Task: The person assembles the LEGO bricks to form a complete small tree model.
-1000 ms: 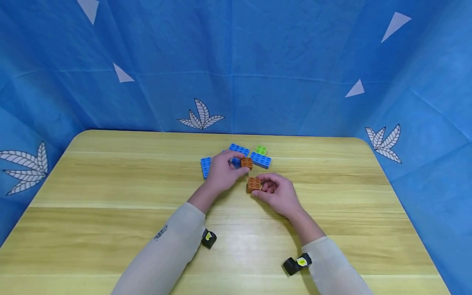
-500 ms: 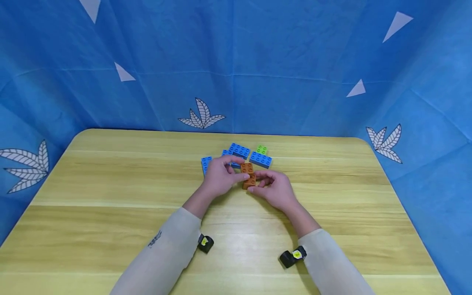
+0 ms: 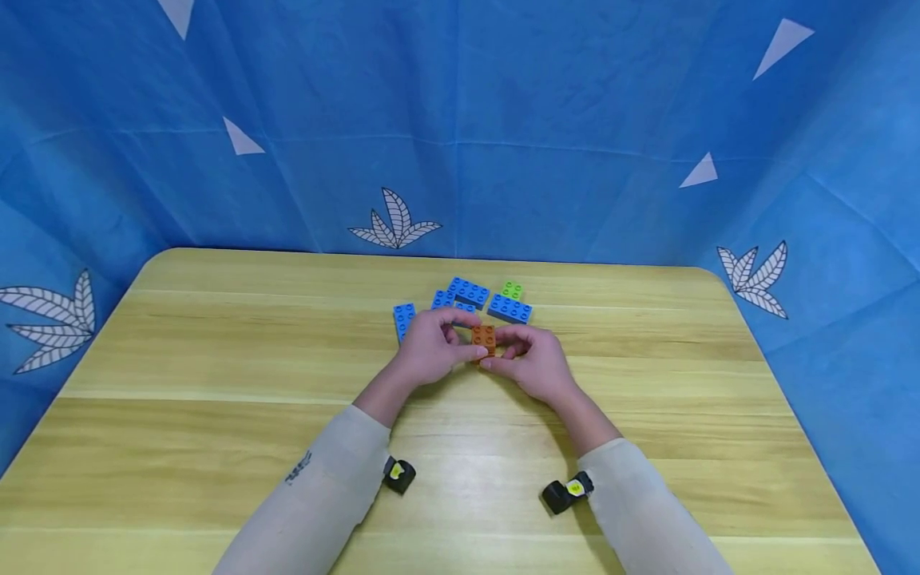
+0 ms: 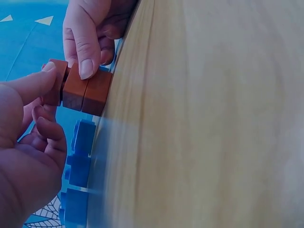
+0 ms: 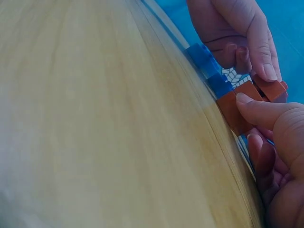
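Note:
Three brown toy bricks stand in a column between my hands. My left hand (image 3: pixel 431 347) pinches the top brown brick (image 3: pixel 484 335) between thumb and fingers. In the left wrist view a narrow dark gap separates that brick (image 4: pixel 57 80) from the middle brown brick (image 4: pixel 74 89). The bottom brown brick (image 4: pixel 98 93) stands on the table, joined to the middle one. My right hand (image 3: pixel 535 361) grips these lower two, with its thumb across them in the right wrist view. From the head view the top brick mostly hides the lower ones.
Several blue bricks lie just behind my hands, among them one at the left (image 3: pixel 404 319), one at the back (image 3: pixel 470 291) and one at the right (image 3: pixel 509 308). A lime-green brick (image 3: pixel 513 289) sits behind the right one. A blue curtain (image 3: pixel 460 128) hangs beyond the wooden table (image 3: pixel 216 359).
My left hand has brought its brown brick toward me and over the other brown bricks. My right hand has shifted slightly left with them. The blue and green bricks have stayed put.

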### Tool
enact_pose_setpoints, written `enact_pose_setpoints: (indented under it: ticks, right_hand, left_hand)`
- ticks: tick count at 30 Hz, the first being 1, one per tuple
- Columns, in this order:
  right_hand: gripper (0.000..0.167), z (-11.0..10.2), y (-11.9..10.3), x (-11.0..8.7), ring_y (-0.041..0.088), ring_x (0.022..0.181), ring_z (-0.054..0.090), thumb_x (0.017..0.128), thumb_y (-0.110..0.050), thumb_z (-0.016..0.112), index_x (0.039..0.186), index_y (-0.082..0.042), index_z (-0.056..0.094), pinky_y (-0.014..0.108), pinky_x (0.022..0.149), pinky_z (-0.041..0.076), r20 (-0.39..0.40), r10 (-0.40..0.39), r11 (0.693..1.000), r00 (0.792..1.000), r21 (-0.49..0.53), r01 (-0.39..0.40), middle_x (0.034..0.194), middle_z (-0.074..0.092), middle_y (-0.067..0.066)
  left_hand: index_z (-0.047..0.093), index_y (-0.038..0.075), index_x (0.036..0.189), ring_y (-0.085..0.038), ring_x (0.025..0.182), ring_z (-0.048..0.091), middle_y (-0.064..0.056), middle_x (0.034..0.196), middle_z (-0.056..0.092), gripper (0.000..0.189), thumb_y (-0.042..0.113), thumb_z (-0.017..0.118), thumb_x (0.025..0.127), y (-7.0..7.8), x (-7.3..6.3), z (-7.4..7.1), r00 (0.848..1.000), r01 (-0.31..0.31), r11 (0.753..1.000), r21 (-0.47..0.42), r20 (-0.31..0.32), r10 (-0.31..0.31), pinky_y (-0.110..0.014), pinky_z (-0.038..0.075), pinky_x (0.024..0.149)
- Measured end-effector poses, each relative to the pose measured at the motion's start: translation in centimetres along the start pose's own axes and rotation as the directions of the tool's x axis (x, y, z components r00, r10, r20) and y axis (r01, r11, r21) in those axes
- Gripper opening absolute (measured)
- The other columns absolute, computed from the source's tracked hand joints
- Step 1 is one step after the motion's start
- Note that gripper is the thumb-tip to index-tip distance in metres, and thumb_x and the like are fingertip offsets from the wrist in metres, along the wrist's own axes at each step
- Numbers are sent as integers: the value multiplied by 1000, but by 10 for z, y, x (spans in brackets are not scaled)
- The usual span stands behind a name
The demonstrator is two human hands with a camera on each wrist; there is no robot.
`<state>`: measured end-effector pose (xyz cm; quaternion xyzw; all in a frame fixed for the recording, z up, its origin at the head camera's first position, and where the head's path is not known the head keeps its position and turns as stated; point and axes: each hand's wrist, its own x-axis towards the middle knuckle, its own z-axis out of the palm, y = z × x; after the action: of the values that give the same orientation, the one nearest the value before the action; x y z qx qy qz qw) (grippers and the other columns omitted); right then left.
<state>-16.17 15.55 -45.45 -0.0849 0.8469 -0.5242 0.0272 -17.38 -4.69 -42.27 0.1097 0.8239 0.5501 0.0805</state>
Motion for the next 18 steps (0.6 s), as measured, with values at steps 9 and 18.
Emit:
enact_pose_setpoints:
  ticks: [9,18]
  right_hand:
    - [35,1,4,0,20,75,62,78,-11,87,110,-4,74,29,66,51,-5,-19,1000,1000,-1,19,99,70,5]
    - [34,1,4,0,20,74,61,78,-12,88,109,-5,74,28,65,50,-10,-36,999,999,6,36,94,70,4]
  left_hand:
    - [72,11,111,-21,63,48,-8,87,60,30,16,84,84,2,2,-2,995,-92,987,136,60,84,-29,38,53]
    - [73,11,110,-19,65,50,2,93,62,30,18,84,84,6,7,-5,982,-170,955,242,127,143,-30,42,55]
